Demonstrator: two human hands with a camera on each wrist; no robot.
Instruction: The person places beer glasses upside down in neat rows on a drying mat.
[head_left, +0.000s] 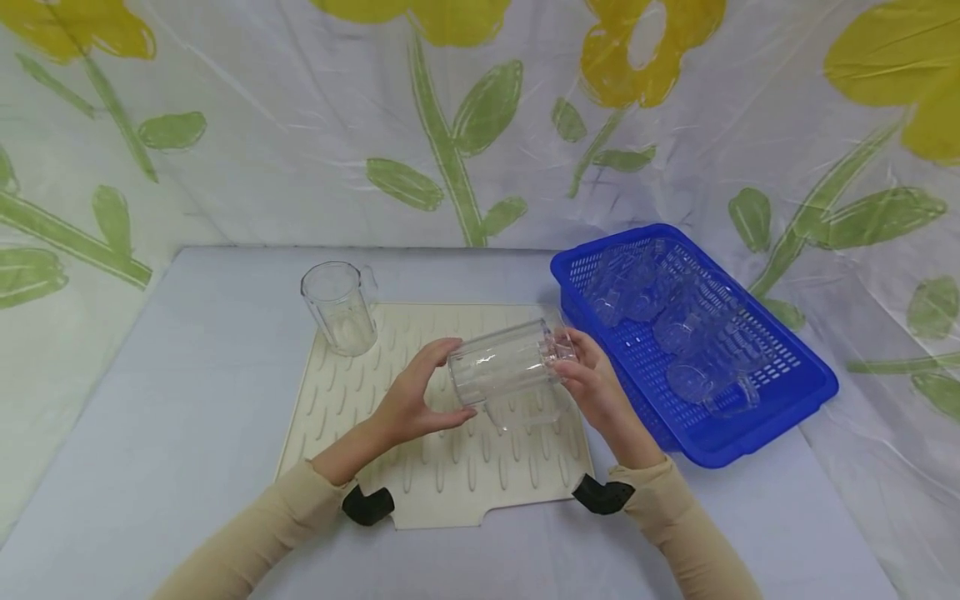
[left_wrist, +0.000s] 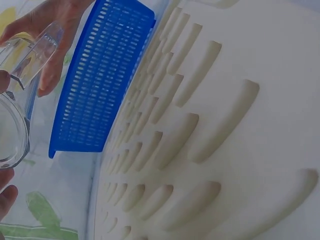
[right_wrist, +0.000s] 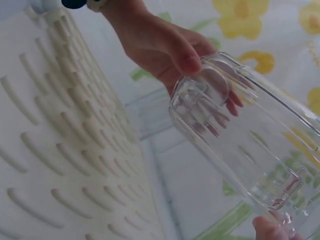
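Head view, fingers (head_left: pixel 441 347) parted, hands (head_left: pixel 408 404) (head_left: pixel 597 387) gripping mug (head_left: pixel 498 362)

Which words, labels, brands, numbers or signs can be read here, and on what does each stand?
None can be read: no lettering shows on the held mug, the standing mug, the mat or the basket.
The mugs in the basket are too small to tell.
The backdrop bears only flowers and leaves.
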